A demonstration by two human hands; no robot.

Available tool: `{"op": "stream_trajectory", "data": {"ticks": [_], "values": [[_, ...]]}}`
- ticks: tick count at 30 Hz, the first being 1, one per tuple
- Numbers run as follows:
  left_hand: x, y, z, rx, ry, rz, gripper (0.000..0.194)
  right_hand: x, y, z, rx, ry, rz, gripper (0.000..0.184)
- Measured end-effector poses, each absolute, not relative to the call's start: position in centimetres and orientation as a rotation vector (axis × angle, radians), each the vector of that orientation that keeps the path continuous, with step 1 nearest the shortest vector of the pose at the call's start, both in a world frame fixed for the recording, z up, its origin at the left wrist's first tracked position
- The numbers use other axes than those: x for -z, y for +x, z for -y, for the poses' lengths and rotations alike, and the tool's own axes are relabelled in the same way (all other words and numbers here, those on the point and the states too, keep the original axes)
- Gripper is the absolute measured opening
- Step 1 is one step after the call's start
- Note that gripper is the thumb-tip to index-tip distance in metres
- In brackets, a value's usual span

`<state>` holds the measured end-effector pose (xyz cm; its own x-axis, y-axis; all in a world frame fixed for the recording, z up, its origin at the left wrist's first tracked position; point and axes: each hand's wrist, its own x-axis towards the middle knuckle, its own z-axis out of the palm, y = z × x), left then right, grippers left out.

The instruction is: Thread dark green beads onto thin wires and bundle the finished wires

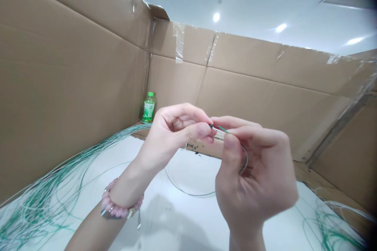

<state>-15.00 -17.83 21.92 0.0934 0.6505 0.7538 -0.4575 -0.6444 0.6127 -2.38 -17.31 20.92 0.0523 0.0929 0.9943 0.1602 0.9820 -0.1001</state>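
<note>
My left hand pinches a small dark tip between thumb and fingers. That tip sits on the end of a thin green wire, and my right hand holds the wire close by, between thumb and forefinger. A pale length of the wire curves down inside my right fingers. The two hands nearly touch around the tip, and my fingers hide part of it. A bead bracelet in pink circles my left wrist.
Long bundles of thin green-and-white wires spread across the white tabletop at the left, with another bundle at lower right. Taped cardboard walls surround the table. A green-labelled plastic bottle stands in the far corner.
</note>
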Motion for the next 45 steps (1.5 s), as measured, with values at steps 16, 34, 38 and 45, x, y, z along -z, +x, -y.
{"op": "stream_trajectory", "data": {"ticks": [16,34,38,45], "values": [[-21.98,-14.92,17.9,-1.734,1.587,-0.258,0.007,-20.8,-2.17,17.18,0.095,-0.242,1.538,0.018],[-21.86,-15.0,17.79,-1.753,1.619,-0.29,0.005,-20.75,-2.07,17.06,0.085,-0.195,1.492,0.02],[-21.92,-15.02,17.85,-1.759,1.624,-0.28,0.007,-20.79,-2.05,17.01,0.142,-0.229,1.515,0.019],[-22.03,-14.97,18.13,-1.825,1.67,-0.411,0.012,-21.16,-1.47,16.67,0.293,-0.171,1.556,0.018]]}}
